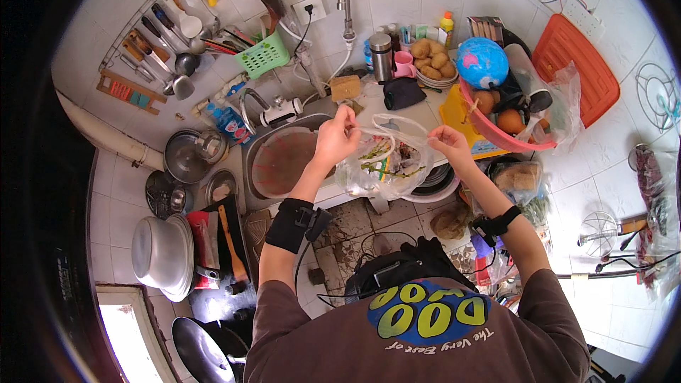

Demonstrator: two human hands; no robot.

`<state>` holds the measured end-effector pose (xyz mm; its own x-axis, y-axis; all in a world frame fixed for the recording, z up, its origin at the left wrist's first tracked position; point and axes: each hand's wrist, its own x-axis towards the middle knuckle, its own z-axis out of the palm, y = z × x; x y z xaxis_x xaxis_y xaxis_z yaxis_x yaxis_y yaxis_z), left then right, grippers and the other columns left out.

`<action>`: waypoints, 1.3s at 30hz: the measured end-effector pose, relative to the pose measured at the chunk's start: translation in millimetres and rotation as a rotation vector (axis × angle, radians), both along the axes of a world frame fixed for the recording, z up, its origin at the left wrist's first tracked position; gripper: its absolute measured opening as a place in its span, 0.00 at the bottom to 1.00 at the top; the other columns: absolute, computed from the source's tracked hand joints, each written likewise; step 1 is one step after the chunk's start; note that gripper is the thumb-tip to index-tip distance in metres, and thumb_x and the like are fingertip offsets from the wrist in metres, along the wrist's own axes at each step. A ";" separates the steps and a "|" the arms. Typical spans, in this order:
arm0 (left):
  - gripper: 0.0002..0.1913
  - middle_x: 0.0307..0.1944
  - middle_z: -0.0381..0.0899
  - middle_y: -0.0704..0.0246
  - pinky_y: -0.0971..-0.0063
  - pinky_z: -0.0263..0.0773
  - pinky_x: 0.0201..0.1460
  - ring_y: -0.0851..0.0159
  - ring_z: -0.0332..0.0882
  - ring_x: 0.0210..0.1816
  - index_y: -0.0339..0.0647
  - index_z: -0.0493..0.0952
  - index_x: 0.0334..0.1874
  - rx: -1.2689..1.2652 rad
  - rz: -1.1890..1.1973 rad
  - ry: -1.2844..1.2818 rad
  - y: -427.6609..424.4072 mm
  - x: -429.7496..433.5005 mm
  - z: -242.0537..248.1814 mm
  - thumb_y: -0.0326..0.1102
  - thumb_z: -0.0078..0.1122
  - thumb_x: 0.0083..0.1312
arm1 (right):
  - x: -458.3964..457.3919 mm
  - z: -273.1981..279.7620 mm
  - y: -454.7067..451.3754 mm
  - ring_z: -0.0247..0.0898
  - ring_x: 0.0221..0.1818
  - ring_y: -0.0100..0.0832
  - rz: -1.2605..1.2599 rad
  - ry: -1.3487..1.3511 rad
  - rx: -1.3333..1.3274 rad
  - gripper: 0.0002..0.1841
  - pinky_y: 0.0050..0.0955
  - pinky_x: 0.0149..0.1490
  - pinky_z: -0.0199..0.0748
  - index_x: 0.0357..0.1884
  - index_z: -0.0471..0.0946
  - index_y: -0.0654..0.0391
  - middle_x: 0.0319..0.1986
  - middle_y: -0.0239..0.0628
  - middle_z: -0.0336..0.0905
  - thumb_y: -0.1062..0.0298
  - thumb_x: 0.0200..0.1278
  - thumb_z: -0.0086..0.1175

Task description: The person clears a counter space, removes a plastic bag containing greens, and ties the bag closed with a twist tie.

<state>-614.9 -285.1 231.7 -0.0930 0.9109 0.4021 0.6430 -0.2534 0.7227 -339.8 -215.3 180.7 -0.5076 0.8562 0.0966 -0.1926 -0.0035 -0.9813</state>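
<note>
My left hand (pixel 338 135) pinches the left side of the rim of a clear plastic bag (pixel 385 170). My right hand (pixel 448 143) pinches the bag's other side, so its mouth and handles are spread between the two. Inside the bag lie green stems and mixed scraps, blurred by the plastic. The bag is in front of the counter's front edge, right of the sink (pixel 284 162), which holds cloudy water with a reddish net-like thing in it. A sponge-like yellow block (pixel 345 88) sits on the counter beyond my left hand.
On the counter stand a steel thermos (pixel 381 56), a pink mug (pixel 405 64), potatoes (pixel 433 57) on stacked plates and a pink basin (pixel 511 141). A black pouch (pixel 403 93) lies nearer. Metal pots (pixel 159 255) and a wok (pixel 202 351) are at the left. A wide basin sits below the counter.
</note>
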 end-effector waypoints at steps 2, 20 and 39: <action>0.10 0.21 0.77 0.66 0.77 0.68 0.26 0.66 0.74 0.20 0.39 0.62 0.34 0.005 0.015 0.089 -0.4 -17.9 -5.7 0.24 0.52 0.53 | -11.0 -5.0 3.3 0.66 0.35 0.15 0.014 -0.024 0.017 0.05 0.15 0.42 0.63 0.33 0.73 0.58 0.30 0.24 0.72 0.75 0.55 0.57; 0.08 0.35 0.80 0.66 0.71 0.72 0.38 0.59 0.78 0.36 0.38 0.69 0.26 -0.129 -0.042 -0.035 22.3 -85.0 -37.0 0.28 0.60 0.50 | -67.2 -46.9 48.5 0.64 0.35 0.17 -0.124 -0.120 0.137 0.05 0.17 0.44 0.61 0.33 0.70 0.57 0.29 0.24 0.69 0.72 0.56 0.53; 0.07 0.47 0.76 0.63 0.69 0.66 0.52 0.58 0.74 0.48 0.37 0.74 0.32 0.080 0.151 0.264 -23.8 -67.1 -37.0 0.33 0.59 0.58 | -61.9 -48.0 68.1 0.68 0.45 0.26 -0.096 -0.066 -0.250 0.17 0.23 0.51 0.61 0.49 0.72 0.55 0.43 0.33 0.76 0.59 0.59 0.49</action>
